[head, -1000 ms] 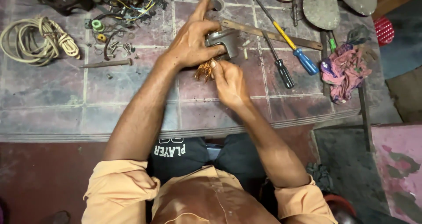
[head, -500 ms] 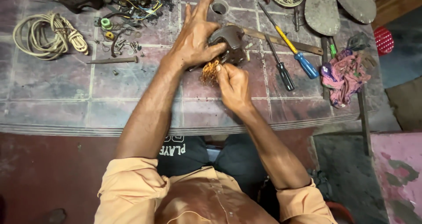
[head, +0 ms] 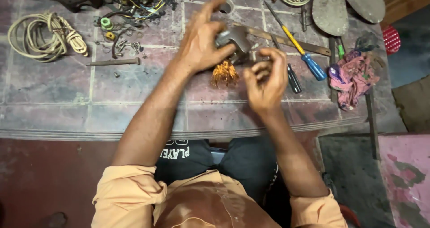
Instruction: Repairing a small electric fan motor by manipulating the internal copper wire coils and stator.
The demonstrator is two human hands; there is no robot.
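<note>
1. The person sits at the edge of a tiled floor, both bare forearms stretched out over it.
2. The left hand is clamped over a grey metal part, thumb and fingers wrapped around it, index finger sticking up. It looks like a small motor piece, but I can't tell exactly what.
3. A bunch of copper winding wire hangs out from under that part, just below the left hand, between the two hands.
4. The right hand is right next to it, fingers curled in tight and pinched together near the part's edge. It's blurry, so I can't tell if there's anything small held in them.
5. Just right of the hands lie a yellow-and-blue screwdriver and a black-handled one, with a long flat metal bar running beneath them.
6. Farther right there's a crumpled pink rag, and a pair of worn sandals near the top.
7. Off to the left, well apart from the hands: a coil of pale rope, a chisel-like rod, plus a tangle of coloured wires and small bits.
</note>
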